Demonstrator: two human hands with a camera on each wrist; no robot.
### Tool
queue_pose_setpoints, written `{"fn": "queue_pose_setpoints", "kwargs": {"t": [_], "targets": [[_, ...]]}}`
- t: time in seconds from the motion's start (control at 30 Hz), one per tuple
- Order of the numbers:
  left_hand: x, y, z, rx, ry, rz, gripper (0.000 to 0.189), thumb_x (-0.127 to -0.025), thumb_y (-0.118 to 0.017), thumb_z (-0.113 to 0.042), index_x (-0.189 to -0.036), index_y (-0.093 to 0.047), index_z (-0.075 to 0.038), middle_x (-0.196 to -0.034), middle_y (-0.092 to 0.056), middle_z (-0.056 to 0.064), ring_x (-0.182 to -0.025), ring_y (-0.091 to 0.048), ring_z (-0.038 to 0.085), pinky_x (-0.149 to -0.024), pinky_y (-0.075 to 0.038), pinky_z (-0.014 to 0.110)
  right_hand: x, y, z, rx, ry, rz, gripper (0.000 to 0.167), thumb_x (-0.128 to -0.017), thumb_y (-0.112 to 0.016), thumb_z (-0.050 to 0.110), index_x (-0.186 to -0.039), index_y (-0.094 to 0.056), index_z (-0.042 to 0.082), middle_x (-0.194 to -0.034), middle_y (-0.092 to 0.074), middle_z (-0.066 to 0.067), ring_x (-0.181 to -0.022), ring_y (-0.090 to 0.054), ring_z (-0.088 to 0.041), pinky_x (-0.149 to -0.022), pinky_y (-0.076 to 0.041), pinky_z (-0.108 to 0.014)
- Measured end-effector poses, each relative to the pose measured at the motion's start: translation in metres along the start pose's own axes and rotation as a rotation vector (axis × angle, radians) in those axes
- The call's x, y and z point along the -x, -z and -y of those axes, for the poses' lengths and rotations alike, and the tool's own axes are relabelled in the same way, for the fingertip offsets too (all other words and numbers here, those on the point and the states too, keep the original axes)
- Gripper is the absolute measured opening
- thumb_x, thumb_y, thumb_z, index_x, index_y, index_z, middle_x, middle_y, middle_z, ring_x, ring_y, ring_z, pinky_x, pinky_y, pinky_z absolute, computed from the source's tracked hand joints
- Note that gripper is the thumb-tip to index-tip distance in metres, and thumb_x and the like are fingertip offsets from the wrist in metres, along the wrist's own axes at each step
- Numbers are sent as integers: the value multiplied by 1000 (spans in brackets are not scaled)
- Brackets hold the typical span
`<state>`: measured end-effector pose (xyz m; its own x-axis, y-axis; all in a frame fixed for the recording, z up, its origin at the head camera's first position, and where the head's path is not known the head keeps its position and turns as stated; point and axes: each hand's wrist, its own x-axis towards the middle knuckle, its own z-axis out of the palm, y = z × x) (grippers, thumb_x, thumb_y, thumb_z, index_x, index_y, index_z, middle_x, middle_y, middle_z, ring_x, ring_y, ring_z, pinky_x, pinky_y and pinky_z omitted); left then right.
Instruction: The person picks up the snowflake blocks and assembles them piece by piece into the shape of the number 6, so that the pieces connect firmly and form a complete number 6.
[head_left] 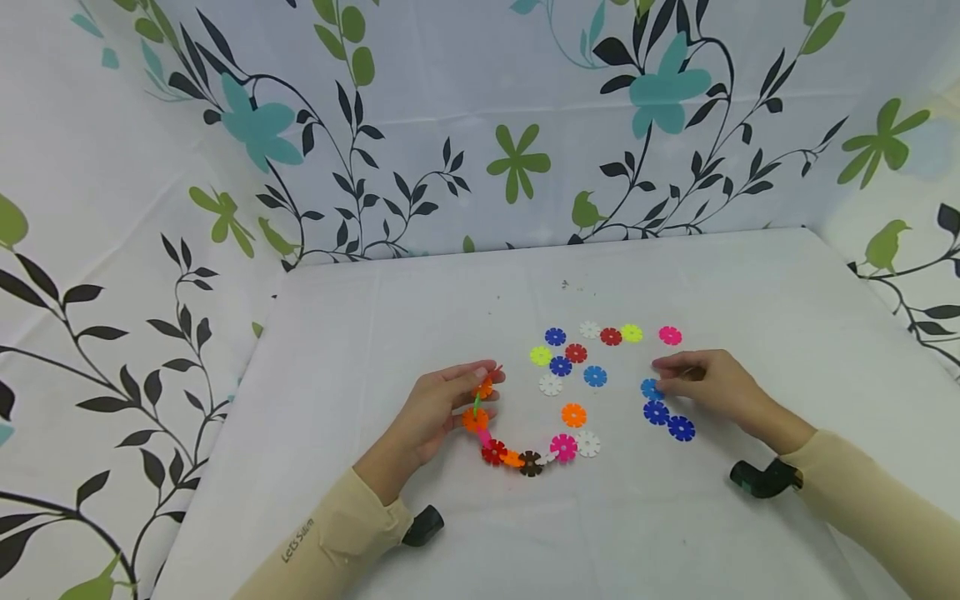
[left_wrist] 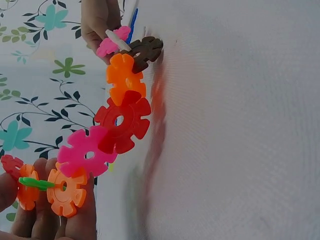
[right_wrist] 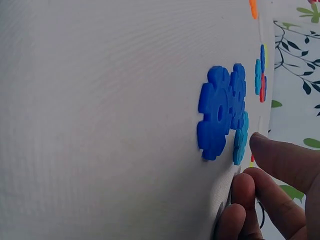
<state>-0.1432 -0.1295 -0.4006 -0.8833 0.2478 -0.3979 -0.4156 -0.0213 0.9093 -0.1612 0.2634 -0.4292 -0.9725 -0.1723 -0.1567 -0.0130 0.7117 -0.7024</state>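
My left hand (head_left: 438, 408) holds one end of a chain of interlocking notched plastic discs (left_wrist: 122, 122), thumb and fingers around the red and orange discs there. Orange, green, pink, red, brown and white discs make up the chain, which curves rightward to a pink disc (head_left: 564, 447) on the table. My right hand (head_left: 708, 385) is at a light blue disc (head_left: 651, 389), the thumb beside its edge. In the right wrist view, nothing shows between the thumb (right_wrist: 282, 157) and fingers. Two dark blue discs (head_left: 681, 428) lie just nearer me, in a row with the light blue one.
Loose discs in several colours lie between and beyond my hands, among them an orange disc (head_left: 573, 415), a white disc (head_left: 588, 443) by the chain's far end and a pink disc (head_left: 671, 335). A white cloth (head_left: 465, 300) covers the table; a leaf-patterned sheet (head_left: 480, 108) hangs behind.
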Motion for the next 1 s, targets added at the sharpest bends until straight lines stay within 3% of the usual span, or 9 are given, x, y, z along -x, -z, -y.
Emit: {"fn": "queue_pose_setpoints", "kwargs": {"t": [0.23,0.53,0.77,0.87,1.0], "targets": [[1,-1,0,2,-12,14,34,-103,-60,-27,-133,-67,-12,-127,-68,5,-114,-65,24,-96,-53,39,2,1,2,51,57,22,41,-85,-84,25,-118,-74,5,-109,-72,-11,-87,-60,-22,-66,-52,-25],[2,-4,-1,21,5,4,44,-97,-69,-31,-136,-65,-10,-130,-67,8,-113,-66,32,-95,-53,37,0,3,9,82,62,72,33,-84,-84,22,-110,-73,6,-100,-68,-6,-90,-60,-24,-70,-53,-33],[5,-6,-2,12,-18,45,44,-93,-76,-28,-132,-67,-11,-128,-66,13,-110,-67,39,-99,-47,44,0,2,7,51,80,52,26,-85,-83,22,-103,-70,8,-93,-66,-2,-86,-60,-23,-70,-53,-31],[7,-6,-2,10,-28,73,42,-92,-76,-23,-131,-68,-11,-126,-67,17,-114,-65,36,-101,-45,46,0,0,9,13,82,34,23,-88,-81,24,-101,-70,9,-91,-68,-1,-83,-62,-21,-68,-53,-29],[9,-6,-3,-2,-42,91,41,-91,-77,-21,-130,-68,-9,-123,-68,17,-106,-69,34,-102,-45,46,0,-3,22,-75,101,22,23,-90,-80,25,-103,-70,7,-91,-71,-2,-79,-67,-21,-68,-54,-28]]}}
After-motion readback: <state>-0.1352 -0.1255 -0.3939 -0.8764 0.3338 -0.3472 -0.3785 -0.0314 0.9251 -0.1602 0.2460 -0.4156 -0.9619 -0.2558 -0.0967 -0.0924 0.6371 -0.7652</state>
